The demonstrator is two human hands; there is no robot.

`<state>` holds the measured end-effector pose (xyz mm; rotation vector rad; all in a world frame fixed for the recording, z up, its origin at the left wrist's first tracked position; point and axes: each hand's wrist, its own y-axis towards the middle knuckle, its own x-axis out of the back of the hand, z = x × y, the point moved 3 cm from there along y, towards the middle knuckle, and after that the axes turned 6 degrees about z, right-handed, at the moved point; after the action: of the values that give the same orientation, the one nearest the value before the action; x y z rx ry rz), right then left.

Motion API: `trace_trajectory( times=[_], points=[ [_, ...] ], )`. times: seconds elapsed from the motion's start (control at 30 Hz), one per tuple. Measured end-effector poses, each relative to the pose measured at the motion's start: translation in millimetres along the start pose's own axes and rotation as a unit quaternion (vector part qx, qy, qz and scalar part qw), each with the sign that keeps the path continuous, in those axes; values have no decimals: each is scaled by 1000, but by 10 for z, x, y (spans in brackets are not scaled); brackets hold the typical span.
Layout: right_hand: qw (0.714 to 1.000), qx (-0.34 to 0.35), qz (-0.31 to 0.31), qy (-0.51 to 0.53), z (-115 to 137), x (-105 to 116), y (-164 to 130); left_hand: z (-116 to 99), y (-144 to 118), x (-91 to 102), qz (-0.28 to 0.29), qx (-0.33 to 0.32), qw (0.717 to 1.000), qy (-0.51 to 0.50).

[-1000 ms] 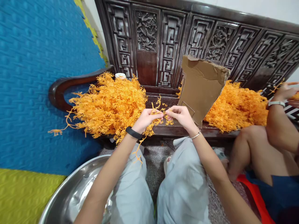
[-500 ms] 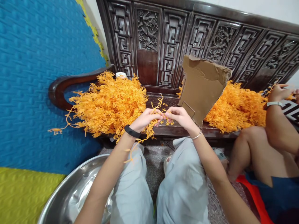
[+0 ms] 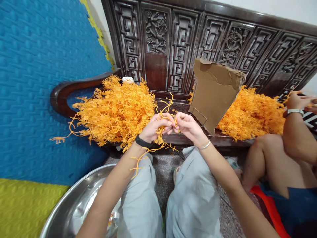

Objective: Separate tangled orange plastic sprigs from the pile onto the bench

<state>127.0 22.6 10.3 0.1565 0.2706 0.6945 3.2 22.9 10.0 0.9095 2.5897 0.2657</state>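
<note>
I am pinching an orange plastic sprig (image 3: pixel 162 132) between both hands just above the front edge of the table (image 3: pixel 183 138): my left hand (image 3: pixel 155 127) is closing its fingers on the strand, and my right hand (image 3: pixel 187 127) is nipping the same strand, fingertips meeting. Loose ends are dangling past the edge over my knees. A big orange heap (image 3: pixel 116 112) is crowding my left, a leaning cardboard sheet (image 3: pixel 213 89) is walling my right, leaving a narrow gap. A steel basin (image 3: pixel 71 205) is sitting low left.
</note>
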Motion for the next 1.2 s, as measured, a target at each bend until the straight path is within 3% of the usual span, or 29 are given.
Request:
trace_trajectory(
  times=[0.43, 0.53, 0.7, 1.0, 1.2],
  points=[
    [996, 15, -66, 56, -180, -120, 44, 14, -51, 35, -55, 5, 998, -7],
    [994, 19, -82, 63, -158, -107, 63, -18, -56, 71, -58, -19, 997, -37],
    [978, 116, -159, 65, 64, 90, 61, -124, -84, 209, -121, -122, 980, -101],
    [949, 164, -267, -34, 160, 523, 66, -41, -26, 294, -116, -78, 989, -51],
    [929, 159, -288, -167, 136, 774, 37, -7, -5, 365, -133, -48, 988, -54]
  ],
)
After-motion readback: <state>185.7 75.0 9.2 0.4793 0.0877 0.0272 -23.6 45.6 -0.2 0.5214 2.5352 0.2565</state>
